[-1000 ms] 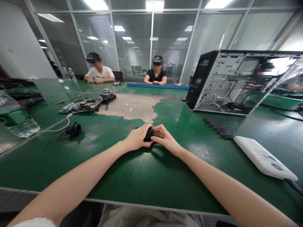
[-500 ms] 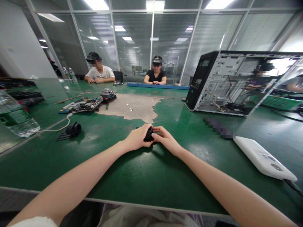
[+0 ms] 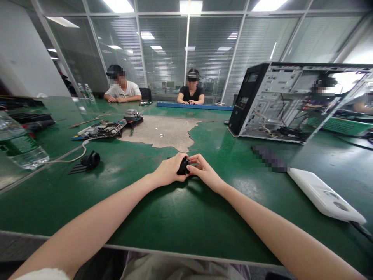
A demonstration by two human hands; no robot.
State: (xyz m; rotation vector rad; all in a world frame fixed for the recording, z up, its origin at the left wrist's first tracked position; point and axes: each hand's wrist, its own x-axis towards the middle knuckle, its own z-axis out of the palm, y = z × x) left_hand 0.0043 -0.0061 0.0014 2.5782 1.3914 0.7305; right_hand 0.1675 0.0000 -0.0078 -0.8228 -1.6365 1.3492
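1. Near the centre of the green table (image 3: 157,229), I have a small black part (image 3: 182,166) before me; my fingers cover much of it, and I cannot tell whether it touches the surface.
2. My left hand (image 3: 167,169) grips it from the left, fingers curled over the far side, thumb on the near side, back of the hand turned up.
3. My right hand (image 3: 205,172) closes on the part's right edge between thumb and fingertips, in a light pinch with the palm turned inward.
4. Both forearms reach forward from the near corners, slanting inward so that the hands meet over the table.
5. Compared with a second ago, my right thumb tip sits slightly higher and further right on the part; my left hand and both forearms look unchanged, and the part is in the same place.
6. Left of my hands lies a finned black piece (image 3: 91,159), with a white cable (image 3: 84,149) near it and a plastic bottle (image 3: 25,146) further left.
7. Beyond are a circuit board (image 3: 101,130) and a bare patch (image 3: 167,132) of tabletop.
8. To my right lies a white device (image 3: 323,194); past it stands an open computer case (image 3: 247,101).
9. Across the table sit a person in a white top (image 3: 126,90) and a person in a dark top (image 3: 191,95), near a long blue strip (image 3: 194,106).
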